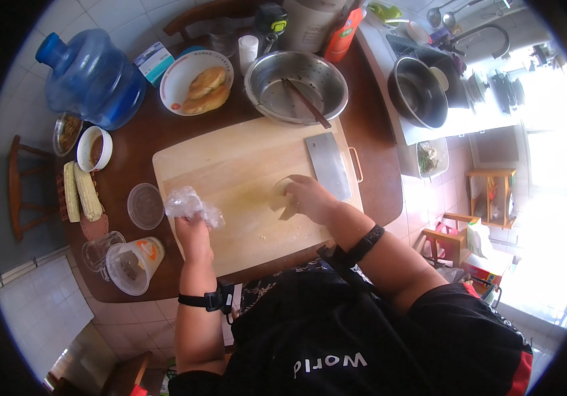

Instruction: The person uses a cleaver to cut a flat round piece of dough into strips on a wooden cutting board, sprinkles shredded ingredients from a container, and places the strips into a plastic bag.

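Observation:
My left hand (194,240) grips a crumpled clear plastic bag (187,203) over the left edge of a wooden cutting board (224,163). Over the right half of the board, my right hand (312,199) has its fingers closed around a small pale piece (281,188). My fingers partly hide that piece, and I cannot tell what it is. A faint yellowish patch marks the board between my hands, with a few crumbs nearer me. A broad-bladed cleaver (329,166) lies flat on the board just beyond my right hand.
Behind the board stand a steel basin (263,106) with chopsticks (308,104) and a plate (172,81) of flatbreads (207,89). At left are a blue water jug (95,79), corn cobs (87,193), a sauce bowl (108,143), a plastic lid (145,206) and a tipped cup (135,262).

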Available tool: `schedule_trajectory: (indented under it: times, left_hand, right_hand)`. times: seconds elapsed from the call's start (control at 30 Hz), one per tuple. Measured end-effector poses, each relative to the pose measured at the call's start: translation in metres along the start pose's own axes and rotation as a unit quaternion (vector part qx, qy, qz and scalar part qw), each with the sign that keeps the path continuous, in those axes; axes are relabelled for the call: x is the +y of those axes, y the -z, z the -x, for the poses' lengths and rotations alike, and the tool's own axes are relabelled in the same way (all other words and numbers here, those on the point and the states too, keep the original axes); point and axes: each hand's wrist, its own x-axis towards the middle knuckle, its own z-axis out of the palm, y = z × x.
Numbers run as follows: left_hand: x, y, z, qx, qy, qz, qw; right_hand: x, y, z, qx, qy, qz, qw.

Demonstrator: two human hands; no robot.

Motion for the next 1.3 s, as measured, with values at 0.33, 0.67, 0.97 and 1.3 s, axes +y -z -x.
schedule_trajectory:
  times: [0.33, 0.67, 0.97, 1.3]
  left_hand:
    - [0.018, -0.023, 0.017, -0.020, -0.231, -0.288, 0.929]
    - [0.042, -0.054, 0.051, -0.053, -0.347, -0.333, 0.875]
    - [0.045, -0.053, 0.066, -0.059, -0.361, -0.345, 0.865]
    - [0.044, -0.062, 0.097, -0.121, -0.454, -0.329, 0.819]
  right_hand:
    - [-0.045, -0.020, 0.042, 0.000, -0.019, -0.041, 0.999]
    - [-0.094, -0.066, 0.093, -0.198, 0.048, 0.067, 0.977]
    - [-0.049, -0.068, 0.084, -0.037, 0.212, 0.358, 0.909]
    - [-0.065, -0.055, 0.073, -0.042, 0.044, 0.039, 0.997]
